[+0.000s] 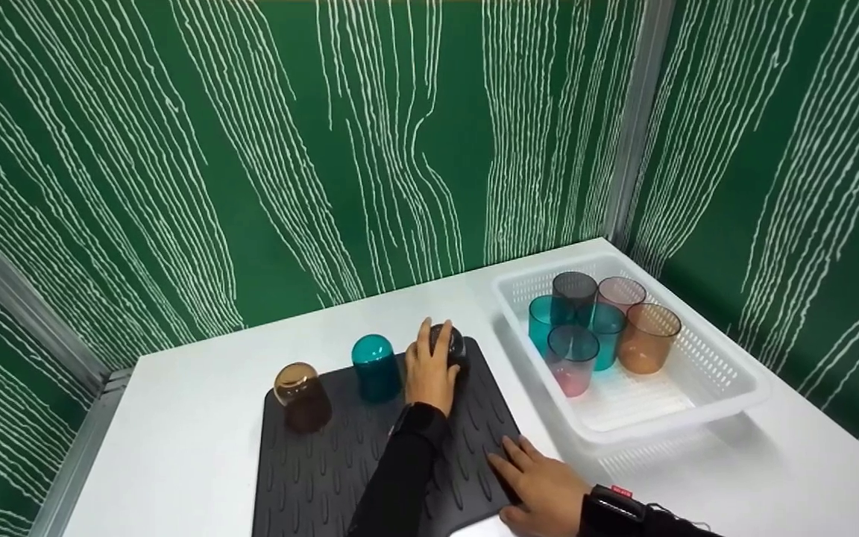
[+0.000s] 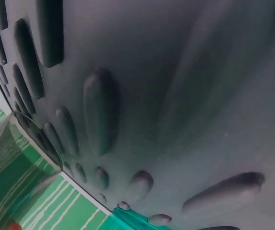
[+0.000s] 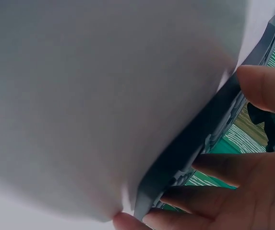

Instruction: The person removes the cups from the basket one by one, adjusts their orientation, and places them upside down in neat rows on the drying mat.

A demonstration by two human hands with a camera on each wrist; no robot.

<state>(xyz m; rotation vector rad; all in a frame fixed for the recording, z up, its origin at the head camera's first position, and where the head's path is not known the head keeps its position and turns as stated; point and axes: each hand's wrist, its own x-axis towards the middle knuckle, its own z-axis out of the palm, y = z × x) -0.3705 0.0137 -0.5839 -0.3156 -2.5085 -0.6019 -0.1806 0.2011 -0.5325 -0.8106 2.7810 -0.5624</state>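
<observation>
The right hand [image 1: 546, 488] rests spread fingers on the mat's [image 1: 336, 466] edge, gripping nothing; the left hand's [image 1: 429, 379] curl round a dark cup [image 1: 458, 347]. Nudging the mat could topple it.

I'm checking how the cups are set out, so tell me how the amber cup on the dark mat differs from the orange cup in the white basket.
The amber cup is upside down, base up; the orange cup has its mouth up. The amber cup stands apart from its neighbors on the dark mat, while the orange cup sits among others in the white basket. Both are see-through.
</observation>
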